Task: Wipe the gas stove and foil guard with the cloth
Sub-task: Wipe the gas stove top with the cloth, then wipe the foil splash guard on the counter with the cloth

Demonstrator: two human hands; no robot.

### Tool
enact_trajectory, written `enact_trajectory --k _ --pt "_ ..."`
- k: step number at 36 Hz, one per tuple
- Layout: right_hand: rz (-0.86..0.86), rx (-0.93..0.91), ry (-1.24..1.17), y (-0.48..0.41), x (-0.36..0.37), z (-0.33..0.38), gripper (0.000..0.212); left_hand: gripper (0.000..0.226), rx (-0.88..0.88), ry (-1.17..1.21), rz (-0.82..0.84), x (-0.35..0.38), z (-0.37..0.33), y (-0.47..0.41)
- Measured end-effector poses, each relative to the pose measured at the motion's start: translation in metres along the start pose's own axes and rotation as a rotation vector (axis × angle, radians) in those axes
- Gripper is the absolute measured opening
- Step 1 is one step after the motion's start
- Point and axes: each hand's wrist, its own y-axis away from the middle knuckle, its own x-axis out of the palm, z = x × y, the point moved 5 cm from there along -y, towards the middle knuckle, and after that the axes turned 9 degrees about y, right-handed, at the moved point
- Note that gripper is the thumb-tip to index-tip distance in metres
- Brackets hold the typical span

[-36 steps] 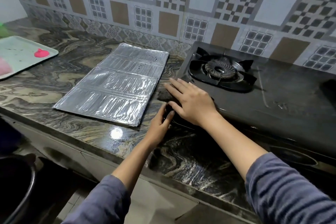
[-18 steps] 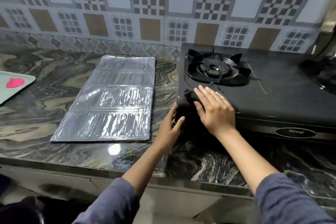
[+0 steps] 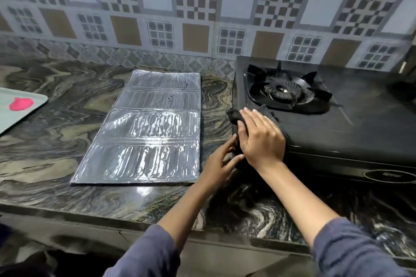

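Head view: right hand (image 3: 262, 141), as before, pressed flat on dark cloth (image 3: 233, 116) at gas stove (image 3: 360, 123) front-left corner, left hand (image 3: 219, 162) now closer, pinching the cloth's hanging edge; foil guard (image 3: 153, 128) flat on surface (image 3: 56, 141) just left; tray (image 3: 13, 119) far left.

Pressing the dark cloth (image 3: 234, 116) onto the near left corner of the gas stove (image 3: 360, 130) with a flat right hand (image 3: 261, 139). Pinching its lower edge with the left hand (image 3: 219, 164).

I see through one head-worn camera, facing forward and down, close over the dark marbled stone table (image 3: 56, 123).
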Motion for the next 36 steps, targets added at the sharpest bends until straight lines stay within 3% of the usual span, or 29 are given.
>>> enact_trajectory --k 5,10,15,23,28,36 --pt "0.097 0.009 0.080 -0.034 -0.001 0.026 0.038 0.036 -0.006 -0.053 0.116 -0.031 0.000 -0.025" --pt "0.249 0.109 0.049 -0.085 0.021 0.051 0.046 0.038 -0.081 -0.132 0.114 -0.110 0.005 -0.062" --pt "0.268 0.238 0.020 -0.125 0.068 0.083 0.048 0.036 -0.129 -0.291 -0.019 -0.217 0.026 -0.100" --pt "0.514 0.365 -0.046 -0.132 0.201 0.134 0.044 0.042 -0.190 -0.643 -0.188 -0.347 0.080 -0.129" --pt "0.446 0.344 -0.116 -0.112 0.245 0.158 0.039 0.048 -0.224 -0.778 -0.195 -0.377 0.108 -0.129" --pt "0.558 0.315 -0.046 -0.102 0.270 0.159 0.047 0.058 -0.237 -0.911 -0.158 -0.375 0.125 -0.132"
